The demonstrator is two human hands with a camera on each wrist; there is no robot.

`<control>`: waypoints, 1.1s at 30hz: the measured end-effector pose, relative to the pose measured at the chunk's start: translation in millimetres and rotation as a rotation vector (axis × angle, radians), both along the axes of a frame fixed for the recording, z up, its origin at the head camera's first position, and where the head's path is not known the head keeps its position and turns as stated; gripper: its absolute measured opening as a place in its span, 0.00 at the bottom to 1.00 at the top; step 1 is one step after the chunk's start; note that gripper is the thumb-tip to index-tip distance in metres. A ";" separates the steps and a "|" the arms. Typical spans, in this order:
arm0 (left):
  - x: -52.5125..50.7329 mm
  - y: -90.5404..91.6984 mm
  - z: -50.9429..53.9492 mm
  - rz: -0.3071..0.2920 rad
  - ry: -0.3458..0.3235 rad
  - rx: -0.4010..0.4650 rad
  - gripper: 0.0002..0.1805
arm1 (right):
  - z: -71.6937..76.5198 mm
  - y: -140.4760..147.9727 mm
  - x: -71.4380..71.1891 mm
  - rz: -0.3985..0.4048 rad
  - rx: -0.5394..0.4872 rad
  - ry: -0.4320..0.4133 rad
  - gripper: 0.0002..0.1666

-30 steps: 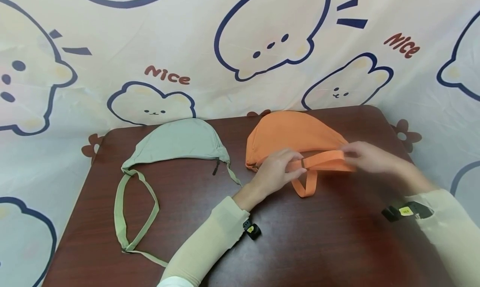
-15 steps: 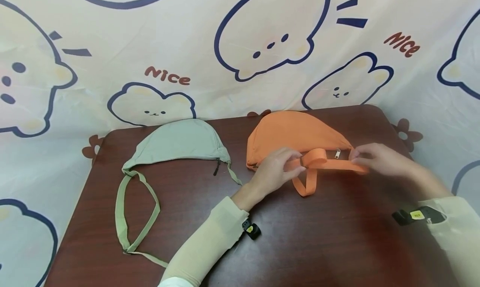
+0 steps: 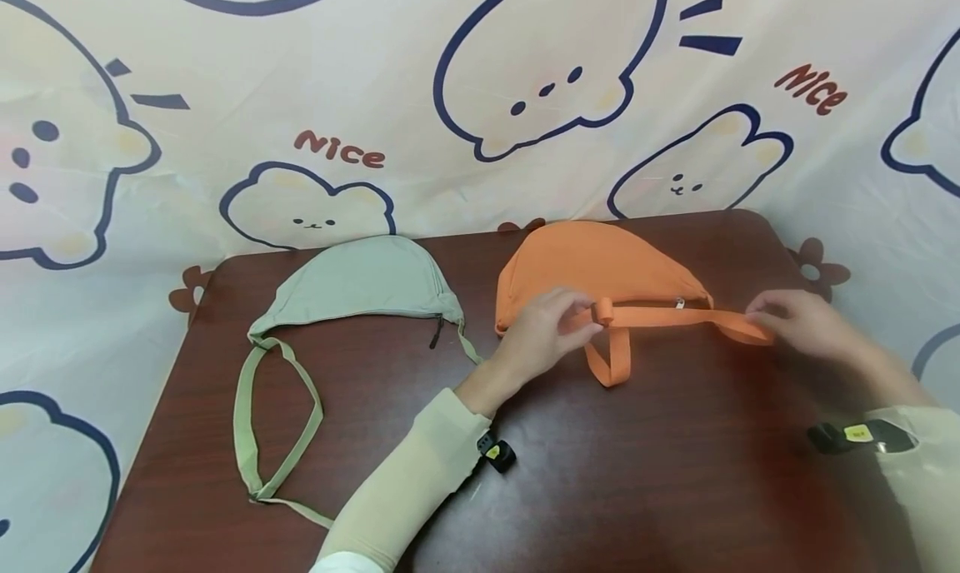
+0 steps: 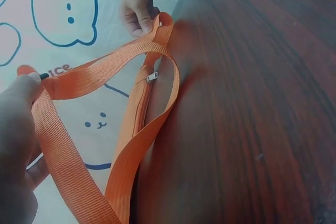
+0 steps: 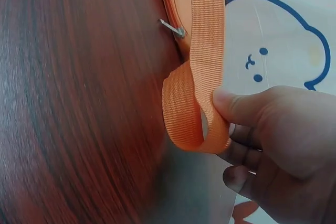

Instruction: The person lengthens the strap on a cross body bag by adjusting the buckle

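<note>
An orange crescent-shaped bag [image 3: 600, 265] lies at the back right of the table, its webbing strap [image 3: 660, 316] drawn out along its front edge. My left hand [image 3: 543, 327] pinches the strap at its dark buckle [image 4: 44, 76], as the left wrist view shows. Off the bag's right end, my right hand [image 3: 806, 323] pinches the strap between thumb and fingers; in the right wrist view the strap loops [image 5: 184, 114] beside the thumb. A metal zipper pull [image 4: 152, 77] hangs from the bag's zip. Below the left hand dangles a short strap loop [image 3: 611, 361].
A pale green bag [image 3: 360, 281] of similar shape lies to the left, its green strap [image 3: 243, 423] looped toward the front. The dark wood table [image 3: 600, 481] meets a cartoon-printed cloth [image 3: 420, 82] at its back and sides.
My right hand has slid rightward, pulling the strap out straighter. The strap's upper fold near the left hand has shrunk to a small curl. My left hand has shifted only slightly leftward.
</note>
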State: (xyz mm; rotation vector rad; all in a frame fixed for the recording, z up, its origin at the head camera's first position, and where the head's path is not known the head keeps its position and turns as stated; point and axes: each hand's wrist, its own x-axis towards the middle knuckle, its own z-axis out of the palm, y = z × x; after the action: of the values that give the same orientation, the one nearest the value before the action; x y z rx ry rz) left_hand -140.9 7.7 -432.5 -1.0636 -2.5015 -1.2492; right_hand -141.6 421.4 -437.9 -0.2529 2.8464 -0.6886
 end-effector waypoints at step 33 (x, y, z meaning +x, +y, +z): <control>-2.6 -13.9 -6.8 -0.011 0.099 0.076 0.16 | 1.3 17.3 2.5 -0.042 0.032 0.007 0.11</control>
State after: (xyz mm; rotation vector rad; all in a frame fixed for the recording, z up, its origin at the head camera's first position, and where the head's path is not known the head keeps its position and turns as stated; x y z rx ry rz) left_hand -143.5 -6.2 -439.3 -1.0940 -2.3591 -1.2519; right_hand -139.1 438.7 -436.6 -0.1907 2.8743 -0.6501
